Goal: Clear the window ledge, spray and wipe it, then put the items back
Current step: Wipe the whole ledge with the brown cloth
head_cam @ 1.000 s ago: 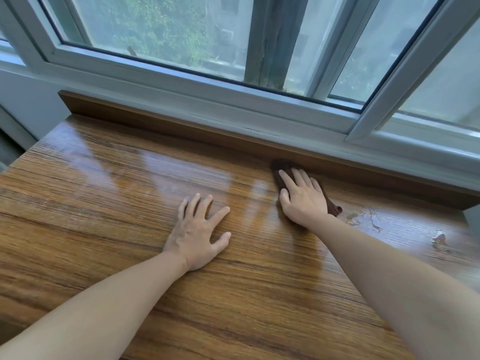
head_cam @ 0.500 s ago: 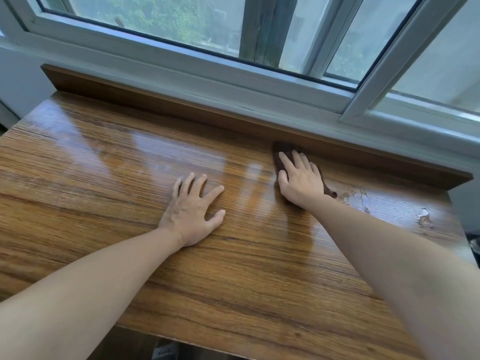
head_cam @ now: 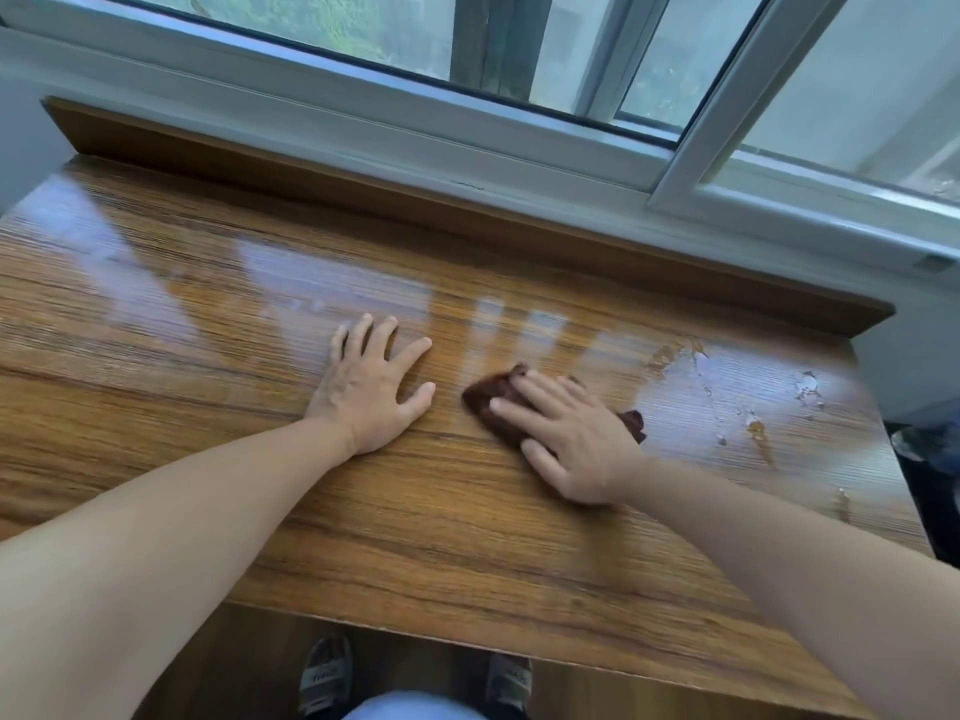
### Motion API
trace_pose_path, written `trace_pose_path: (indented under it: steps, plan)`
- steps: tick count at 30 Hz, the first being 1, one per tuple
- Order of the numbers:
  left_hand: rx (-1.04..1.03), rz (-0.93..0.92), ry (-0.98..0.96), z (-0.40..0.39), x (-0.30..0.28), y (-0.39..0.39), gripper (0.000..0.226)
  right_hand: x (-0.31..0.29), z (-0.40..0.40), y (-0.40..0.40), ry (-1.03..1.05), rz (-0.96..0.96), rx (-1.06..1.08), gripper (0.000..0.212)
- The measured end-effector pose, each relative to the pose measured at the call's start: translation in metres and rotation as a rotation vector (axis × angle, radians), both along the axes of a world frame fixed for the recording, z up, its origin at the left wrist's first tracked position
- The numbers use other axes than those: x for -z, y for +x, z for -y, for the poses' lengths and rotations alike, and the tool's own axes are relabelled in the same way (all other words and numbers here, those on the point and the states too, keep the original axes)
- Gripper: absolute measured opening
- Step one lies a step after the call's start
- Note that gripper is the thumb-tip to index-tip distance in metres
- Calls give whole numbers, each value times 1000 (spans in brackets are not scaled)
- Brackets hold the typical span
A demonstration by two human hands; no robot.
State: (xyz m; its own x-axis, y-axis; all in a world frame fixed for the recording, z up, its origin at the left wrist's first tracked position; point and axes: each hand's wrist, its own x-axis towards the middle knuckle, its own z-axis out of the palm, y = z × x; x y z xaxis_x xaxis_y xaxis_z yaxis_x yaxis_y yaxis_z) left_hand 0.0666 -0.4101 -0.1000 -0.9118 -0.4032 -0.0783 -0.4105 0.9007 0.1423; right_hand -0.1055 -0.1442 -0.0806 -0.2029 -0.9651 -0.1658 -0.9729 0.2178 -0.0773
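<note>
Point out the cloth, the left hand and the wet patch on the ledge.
cloth [head_cam: 491, 400], head view, bare left corner.
left hand [head_cam: 366, 394], head view, back of hand.
wet patch [head_cam: 727, 379], head view, shiny middle.

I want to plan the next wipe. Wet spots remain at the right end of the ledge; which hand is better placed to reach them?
Right. The right hand already presses the brown cloth beside the wet spots; the left hand lies flat, farther away.

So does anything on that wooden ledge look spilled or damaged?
Yes. Near the right end of the ledge, droplets and streaks of liquid sit unwiped, beyond the brown cloth under the right hand. Whether the pale flecks there are liquid or chipped finish is unclear.
</note>
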Motion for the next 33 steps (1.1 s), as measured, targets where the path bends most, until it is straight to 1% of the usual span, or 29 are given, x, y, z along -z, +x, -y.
trace_pose_path:
  steps: [3, 4, 6, 7, 9, 13, 15, 17, 19, 21, 26, 28, 30, 33]
  plan:
    - [3, -4, 3, 0, 1, 1, 70, 5, 37, -22, -76, -24, 332, 57]
    - [0, -5, 2, 0, 1, 2, 70, 7, 48, -23, -86, -37, 404, 57]
    - [-5, -3, 2, 1, 1, 2, 69, 10, 59, -18, -83, -48, 460, 57]
    - [-1, -3, 2, 2, 1, 3, 68, 10, 59, -13, -83, -44, 450, 56]
    - [8, -5, 0, 1, 0, 3, 68, 7, 47, 5, -89, -35, 365, 56]
    - [1, -21, -12, -3, 2, 0, 66, -2, 0, 69, -54, -6, 107, 58]
    - [-8, -35, -21, -4, 4, 1, 66, -8, -28, 101, 1, 32, -41, 58]
    - [-9, -46, -20, -3, 5, 2, 65, -10, -48, 116, 53, 37, -178, 58]
    - [-10, -50, -14, -2, 5, 2, 67, -11, -51, 112, 56, 63, -245, 57]
    - [-12, -52, -10, -1, 6, 2, 67, -8, -40, 96, 42, 72, -201, 58]
    - [6, -60, -12, -1, 6, 1, 67, 0, 2, 65, -55, -18, 253, 57]
    - [0, -63, -17, 0, 6, 2, 67, 5, 11, 75, -99, -50, 356, 56]
    - [-1, -64, -10, 0, 7, 3, 66, 4, 8, 95, -107, -47, 330, 55]
    - [4, -72, -4, -1, 8, 3, 66, -2, -21, 127, -61, 9, 137, 55]
